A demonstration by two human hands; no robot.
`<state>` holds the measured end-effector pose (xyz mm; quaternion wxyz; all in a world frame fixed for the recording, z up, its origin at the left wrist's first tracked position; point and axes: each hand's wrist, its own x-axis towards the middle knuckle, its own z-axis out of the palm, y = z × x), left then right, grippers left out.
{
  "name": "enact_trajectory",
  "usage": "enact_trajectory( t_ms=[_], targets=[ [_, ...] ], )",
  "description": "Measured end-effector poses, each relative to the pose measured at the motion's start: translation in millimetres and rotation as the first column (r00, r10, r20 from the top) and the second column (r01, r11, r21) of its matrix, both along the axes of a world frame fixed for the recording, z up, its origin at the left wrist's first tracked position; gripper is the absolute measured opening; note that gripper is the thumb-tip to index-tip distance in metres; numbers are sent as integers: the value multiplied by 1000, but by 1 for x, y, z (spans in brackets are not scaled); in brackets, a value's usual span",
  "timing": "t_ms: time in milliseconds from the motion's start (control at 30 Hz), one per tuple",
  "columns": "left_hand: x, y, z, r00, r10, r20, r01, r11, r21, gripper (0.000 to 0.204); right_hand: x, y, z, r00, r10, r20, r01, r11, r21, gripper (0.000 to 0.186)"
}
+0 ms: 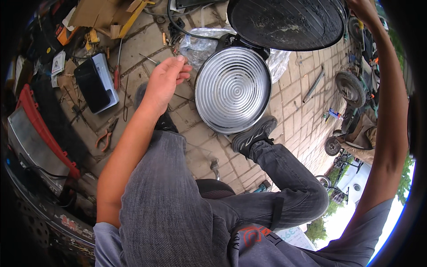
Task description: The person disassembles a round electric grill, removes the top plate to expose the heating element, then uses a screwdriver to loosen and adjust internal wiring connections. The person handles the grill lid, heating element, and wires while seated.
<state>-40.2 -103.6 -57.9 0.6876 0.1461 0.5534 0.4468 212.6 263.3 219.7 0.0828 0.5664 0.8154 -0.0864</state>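
Head view: round silver pan (pixel 232 89) with ring grooves, flat on the brick floor (pixel 293 115) between the two shoes, hinged at its top edge to a dark lid (pixel 287 22). Lid tipped up and open, held by the right hand (pixel 362 10) at its far rim, likely so the inside of the pan shows; right fingers mostly cut off by the picture's edge, so cannot tell how tightly closed. Left hand (pixel 165 80) just left of the pan, not touching it, fingers pinched together around a thin tool with a small green tip (pixel 156 63), held up off the floor. Clear plastic bag (pixel 200 44) crumpled behind the pan. Right shoe (pixel 254 135) touching the pan's near edge, maybe to keep it from sliding. Further left, pliers (pixel 106 137) with orange handles, a red screwdriver (pixel 116 76) and a dark phone on a grey box (pixel 95 82), all near for easy grabbing.
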Motion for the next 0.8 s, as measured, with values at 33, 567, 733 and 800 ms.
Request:
enact_trajectory(
  t_ms=[33, 567, 733, 800],
  targets=[
    [1, 1, 0, 1000, 3, -6, -3, 1000, 2, 48, 0, -2, 0, 999, 33, -43, -32, 999, 22, 25],
    [0, -5, -3, 996, 69, 62, -68, 997, -22, 41, 20, 8, -13, 978, 208, -30, -207, 978, 28, 36],
    [1, -3, -5, 999, 30, 42, -30, 999, 10, 46, 21, 8, -12, 983, 169, -65, -167, 985, 37, 35],
    [-2, -6, -6, 999, 35, 39, -35, 999, 5, 46, 27, 12, -15, 974, 198, -114, -195, 980, 38, 35]
  ],
)
